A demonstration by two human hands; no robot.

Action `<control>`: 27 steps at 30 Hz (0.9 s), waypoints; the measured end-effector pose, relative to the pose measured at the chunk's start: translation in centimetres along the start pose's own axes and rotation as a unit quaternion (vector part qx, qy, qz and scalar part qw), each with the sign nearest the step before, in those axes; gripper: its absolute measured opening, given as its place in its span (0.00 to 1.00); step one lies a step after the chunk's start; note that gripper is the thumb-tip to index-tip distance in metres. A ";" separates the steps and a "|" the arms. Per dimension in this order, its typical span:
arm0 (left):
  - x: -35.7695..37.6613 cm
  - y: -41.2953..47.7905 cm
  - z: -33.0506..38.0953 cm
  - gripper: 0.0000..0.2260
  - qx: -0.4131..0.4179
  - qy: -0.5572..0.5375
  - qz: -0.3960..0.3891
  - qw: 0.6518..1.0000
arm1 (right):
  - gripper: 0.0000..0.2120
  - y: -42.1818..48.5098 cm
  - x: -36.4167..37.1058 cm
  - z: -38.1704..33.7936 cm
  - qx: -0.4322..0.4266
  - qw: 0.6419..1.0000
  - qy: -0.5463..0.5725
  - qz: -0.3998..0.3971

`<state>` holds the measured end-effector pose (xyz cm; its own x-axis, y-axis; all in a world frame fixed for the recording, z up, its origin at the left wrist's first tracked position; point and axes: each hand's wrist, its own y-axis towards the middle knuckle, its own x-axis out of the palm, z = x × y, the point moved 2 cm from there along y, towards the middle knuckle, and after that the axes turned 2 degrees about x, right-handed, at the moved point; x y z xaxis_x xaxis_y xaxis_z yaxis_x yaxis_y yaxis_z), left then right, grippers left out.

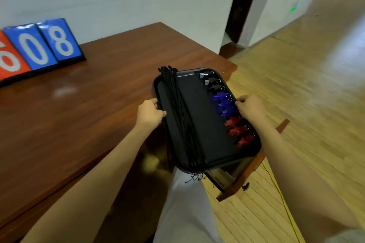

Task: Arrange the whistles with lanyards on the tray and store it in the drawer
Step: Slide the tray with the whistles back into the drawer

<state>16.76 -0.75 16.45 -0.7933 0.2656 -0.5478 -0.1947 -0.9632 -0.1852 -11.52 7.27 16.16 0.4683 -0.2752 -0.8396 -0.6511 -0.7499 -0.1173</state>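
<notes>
The black tray (205,122), loaded with whistles (229,110) and lanyards (183,116), hangs directly above the open drawer (245,171) beside the worktop (88,104). Its long axis runs away from the person, roughly along the drawer's. The fingers of the left hand (151,112) and right hand (249,107) pinch opposite long rims, equally near.

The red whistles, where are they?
In the head view, the red whistles lie on the black tray, near its right edge, below the blue whistles and beside the right hand.

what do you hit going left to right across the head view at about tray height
scoreboard flip cards → left hand → bundled black lanyards → row of whistles → right hand → open drawer front
</notes>
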 end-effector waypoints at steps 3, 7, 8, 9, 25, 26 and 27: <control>3.3 -1.1 0.8 0.21 0.015 -0.028 -0.036 0.999 | 0.12 -0.2 -1.7 3.4 0.034 0.999 -0.005 0.013; 7.2 -3.1 1.4 0.18 0.034 -0.056 -0.085 0.994 | 0.12 -0.8 -3.5 7.1 0.083 0.996 -0.020 0.023; 8.0 -3.5 1.6 0.18 0.037 -0.055 -0.096 0.993 | 0.12 -0.9 -3.9 7.8 0.092 0.995 -0.019 0.026; 8.8 -4.0 1.6 0.18 0.037 -0.055 -0.104 0.992 | 0.12 -1.0 -4.1 8.4 0.099 0.994 -0.021 0.032; 16.8 -7.7 -0.8 0.28 -0.020 -0.077 -0.125 0.989 | 0.13 -0.6 -3.5 14.3 0.175 0.984 -0.024 -0.006; 17.0 -7.7 -0.8 0.30 -0.027 -0.082 -0.124 0.989 | 0.13 -0.3 -3.2 14.4 0.175 0.984 -0.028 -0.013; 17.2 -7.7 -1.0 0.31 -0.034 -0.087 -0.124 0.988 | 0.13 0.0 -2.9 14.3 0.177 0.984 -0.026 -0.018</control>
<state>5.21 11.22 7.66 -0.8142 0.4762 -0.3320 -0.3605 -0.8630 -0.3539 -21.47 16.69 11.00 0.4693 -0.2145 -0.8566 -0.8067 -0.4987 -0.3171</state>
